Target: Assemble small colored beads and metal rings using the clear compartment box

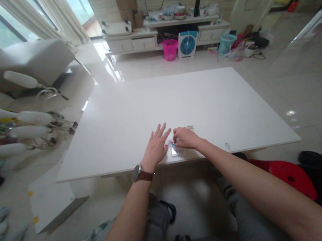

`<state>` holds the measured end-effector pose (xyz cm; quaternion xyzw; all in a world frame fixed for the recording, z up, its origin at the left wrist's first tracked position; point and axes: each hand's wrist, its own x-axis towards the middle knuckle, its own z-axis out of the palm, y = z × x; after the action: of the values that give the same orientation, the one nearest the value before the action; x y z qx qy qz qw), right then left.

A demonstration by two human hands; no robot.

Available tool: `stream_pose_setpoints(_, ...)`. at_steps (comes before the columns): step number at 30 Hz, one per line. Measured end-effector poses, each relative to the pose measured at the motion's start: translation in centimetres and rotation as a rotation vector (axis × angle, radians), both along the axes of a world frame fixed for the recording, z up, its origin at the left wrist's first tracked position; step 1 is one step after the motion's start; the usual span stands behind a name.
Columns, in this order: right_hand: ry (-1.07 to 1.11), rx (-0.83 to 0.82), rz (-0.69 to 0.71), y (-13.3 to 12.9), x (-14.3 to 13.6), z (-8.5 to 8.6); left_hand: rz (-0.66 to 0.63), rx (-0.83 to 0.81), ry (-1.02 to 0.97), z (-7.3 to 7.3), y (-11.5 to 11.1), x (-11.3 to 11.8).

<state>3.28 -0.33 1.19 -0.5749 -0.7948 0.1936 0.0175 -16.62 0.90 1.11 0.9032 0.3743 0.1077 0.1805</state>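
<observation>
On the white table (164, 100), near its front edge, lies a small clear plastic case (177, 150) with something coloured at its far end. My left hand (156, 144) is open beside the case's left side, fingers spread and pointing away from me. My right hand (184, 137) is closed in a pinch over the far right part of the case; whatever is between the fingertips is hidden. Just beyond the right hand lies a small patterned piece (190, 127), partly covered by it. A small clear item (227, 146) sits farther right near the edge.
A red stool (290, 176) stands below the table's right front. White-padded chair-like frames (32, 131) crowd the left side. Beyond the table are a pink basket (170, 50), a blue and white fan (188, 44) and a low white cabinet (121, 46).
</observation>
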Motion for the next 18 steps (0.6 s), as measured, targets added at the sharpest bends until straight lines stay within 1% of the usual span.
stream_pose_setpoints(4,-0.002,-0.012,0.016,0.0,0.0,0.2,0.027,-0.012,0.029,-0.4,0.1,-0.3)
stream_pose_setpoints(7,0.025,-0.017,0.017,0.0,0.1,0.1,0.070,-0.029,0.078,-0.8,0.2,-0.6)
stream_pose_setpoints(11,0.046,-0.005,-0.024,0.0,0.3,0.0,0.156,-0.073,0.152,-1.2,0.2,-1.1)
stream_pose_setpoints(14,0.044,-0.007,-0.047,0.0,0.4,0.0,0.185,-0.136,0.205,-1.3,0.3,-1.2)
stream_pose_setpoints(18,0.050,-0.025,0.011,0.0,0.4,-0.1,0.183,-0.188,0.268,-1.7,0.4,-1.3)
